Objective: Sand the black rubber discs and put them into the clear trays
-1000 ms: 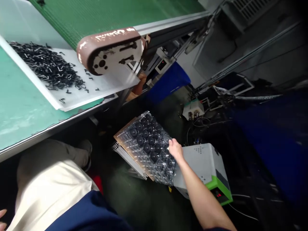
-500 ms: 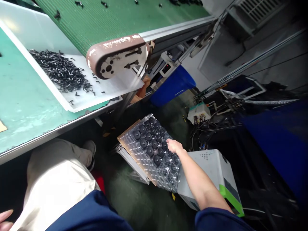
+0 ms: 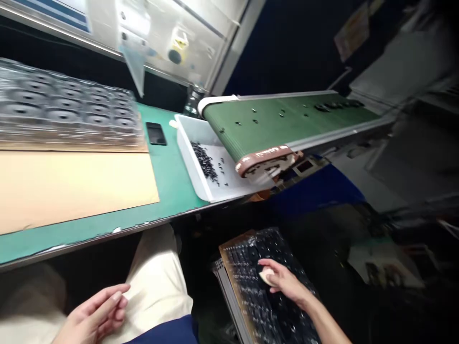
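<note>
My right hand (image 3: 285, 282) is over a clear plastic blister tray (image 3: 244, 267) with dark contents, low on the right. Its fingers are curled around a small pale, rounded piece (image 3: 267, 276), whose kind I cannot make out. Brown cardboard (image 3: 227, 255) shows under the tray's left edge. My left hand (image 3: 98, 313) hovers above my lap, fingers loosely bent and nothing visible in them. On the green bench (image 3: 168, 167), a white bin (image 3: 195, 167) holds a heap of small black parts (image 3: 204, 162). Blur hides details of the tray.
A conveyor with a green belt (image 3: 276, 122) carries scattered small black parts and ends over the bin. A second clear tray of round grey parts (image 3: 68, 107) lies on cardboard (image 3: 82, 186) at the left. Nearby is a black phone-like slab (image 3: 156, 134). A blue tub (image 3: 322, 191) stands beneath the conveyor.
The view has swung left, showing more bench. My right hand has come away from the tray's round parts with a pale piece in its fingers. My left hand has come further into view.
</note>
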Tool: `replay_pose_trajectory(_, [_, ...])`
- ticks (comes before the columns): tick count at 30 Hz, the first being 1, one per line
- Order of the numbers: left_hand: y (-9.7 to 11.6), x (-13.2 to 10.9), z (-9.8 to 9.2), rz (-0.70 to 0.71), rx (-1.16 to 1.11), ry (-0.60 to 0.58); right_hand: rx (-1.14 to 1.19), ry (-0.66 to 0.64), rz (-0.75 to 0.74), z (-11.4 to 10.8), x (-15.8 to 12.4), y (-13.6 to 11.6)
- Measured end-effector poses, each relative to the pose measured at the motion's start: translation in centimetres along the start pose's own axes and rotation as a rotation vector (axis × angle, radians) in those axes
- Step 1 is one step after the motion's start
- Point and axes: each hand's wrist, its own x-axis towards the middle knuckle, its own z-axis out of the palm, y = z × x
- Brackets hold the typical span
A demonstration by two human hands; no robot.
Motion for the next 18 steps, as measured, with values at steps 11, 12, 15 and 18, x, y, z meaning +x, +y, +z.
replay_pose_trajectory(11, [5.4,-9.0,0.5,0.482,0.215,-0.086,0.071,-0.555,-0.829,22.3,-5.5,-24.4])
replay_pose_trajectory(12, [5.7,-9.7,0.3,0.523,0.212,-0.056,0.053,-0.581,-0.949,23.3,-6.6,-25.9])
replay_pose_trajectory(15, [5.9,-11.4,-0.9,0.622,0.194,0.104,0.063,-0.583,-1.118,26.0,-8.8,-28.5])
replay_pose_trajectory(18, [5.8,-12.0,-2.1,0.592,-0.005,0.185,0.281,-0.579,-0.928,28.6,-9.9,-29.1])
